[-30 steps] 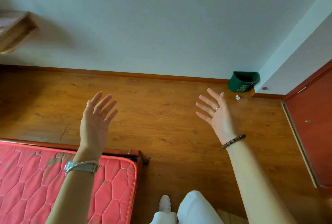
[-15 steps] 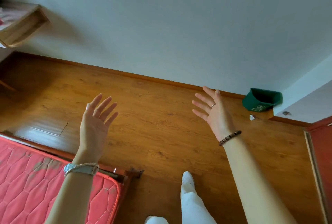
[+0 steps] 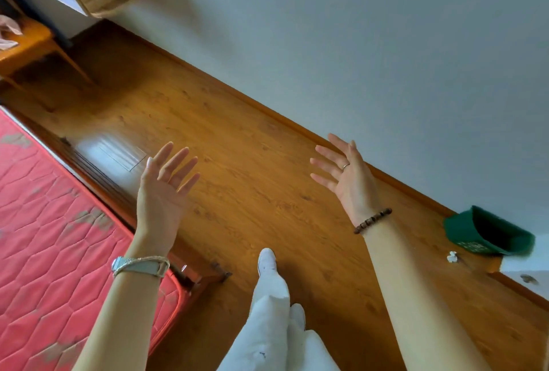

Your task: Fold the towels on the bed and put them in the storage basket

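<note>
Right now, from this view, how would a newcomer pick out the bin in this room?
Follow the white wall rightward along its wooden skirting board, past the right hand. Near the corner a small bin sits on the floor against that wall. It is the only dark green thing in view, open-topped, with pale lettering on its side and a white scrap beside it.

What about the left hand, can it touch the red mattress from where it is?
Probably yes. The left hand is open and empty, held up just past the edge of the mattress, and its forearm crosses over the mattress corner. Nothing lies between them, so lowering it should do.
</note>
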{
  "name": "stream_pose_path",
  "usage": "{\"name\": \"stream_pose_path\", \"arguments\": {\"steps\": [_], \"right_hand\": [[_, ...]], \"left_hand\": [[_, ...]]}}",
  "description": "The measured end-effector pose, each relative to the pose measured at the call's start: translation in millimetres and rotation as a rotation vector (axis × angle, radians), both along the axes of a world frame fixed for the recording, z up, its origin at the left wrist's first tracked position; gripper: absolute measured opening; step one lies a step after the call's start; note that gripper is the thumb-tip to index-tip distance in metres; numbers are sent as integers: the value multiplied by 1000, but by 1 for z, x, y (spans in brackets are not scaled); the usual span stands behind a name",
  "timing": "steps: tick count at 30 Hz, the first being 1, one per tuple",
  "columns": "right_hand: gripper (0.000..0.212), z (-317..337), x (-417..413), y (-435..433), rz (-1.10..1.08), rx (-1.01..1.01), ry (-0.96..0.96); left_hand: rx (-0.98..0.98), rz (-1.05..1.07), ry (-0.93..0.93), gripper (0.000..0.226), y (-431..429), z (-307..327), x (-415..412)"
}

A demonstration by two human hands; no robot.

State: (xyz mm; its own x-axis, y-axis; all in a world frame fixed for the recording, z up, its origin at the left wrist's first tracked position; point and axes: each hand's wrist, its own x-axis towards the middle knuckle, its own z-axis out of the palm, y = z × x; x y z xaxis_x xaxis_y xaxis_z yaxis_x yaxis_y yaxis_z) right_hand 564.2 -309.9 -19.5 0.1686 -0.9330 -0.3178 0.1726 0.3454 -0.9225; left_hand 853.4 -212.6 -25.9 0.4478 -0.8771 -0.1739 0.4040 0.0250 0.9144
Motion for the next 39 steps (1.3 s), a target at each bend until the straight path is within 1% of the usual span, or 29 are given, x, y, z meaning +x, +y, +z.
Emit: {"name": "stream_pose_path", "arguments": {"steps": [1, 3, 4, 6, 13, 15, 17, 18, 21, 22, 29, 35, 39], "right_hand": [[52, 0, 8, -12, 22, -2, 1], [51, 2, 23, -35, 65, -6, 5], [51, 3, 31, -47, 83, -8, 8], [50, 7, 49, -72, 117, -14, 15], [49, 22, 125, -158, 227, -24, 23], [49, 26, 149, -179, 254, -28, 15], [50, 30, 173, -198, 276, -31, 8], [50, 32, 182, -206, 286, -32, 6], [50, 38, 214, -227, 335, -34, 5], [50, 38, 224, -234, 355, -36, 3], [46, 39, 298, -282, 512, -58, 6], [39, 35, 370, -331, 657, -61, -25], [39, 36, 418, -374, 746, -69, -37]], "left_hand": [[-4, 8, 1, 58, -6, 1, 5], [-3, 22, 5, 80, -20, 2, 18], [-5, 33, 0, 87, -28, 2, 24], [-14, 59, -10, 91, -46, 2, 38], [-29, 193, 20, 86, -104, 5, 99], [-31, 226, 29, 79, -117, 6, 117], [-29, 251, 28, 66, -127, 6, 133], [-26, 254, 24, 67, -130, 7, 139], [-22, 283, 13, 92, -137, 13, 158], [-23, 302, 11, 95, -138, 15, 164], [-32, 428, -2, 90, -154, 15, 210], [-20, 541, -46, 95, -181, 12, 253], [-25, 619, -47, 96, -209, 15, 279]]}}
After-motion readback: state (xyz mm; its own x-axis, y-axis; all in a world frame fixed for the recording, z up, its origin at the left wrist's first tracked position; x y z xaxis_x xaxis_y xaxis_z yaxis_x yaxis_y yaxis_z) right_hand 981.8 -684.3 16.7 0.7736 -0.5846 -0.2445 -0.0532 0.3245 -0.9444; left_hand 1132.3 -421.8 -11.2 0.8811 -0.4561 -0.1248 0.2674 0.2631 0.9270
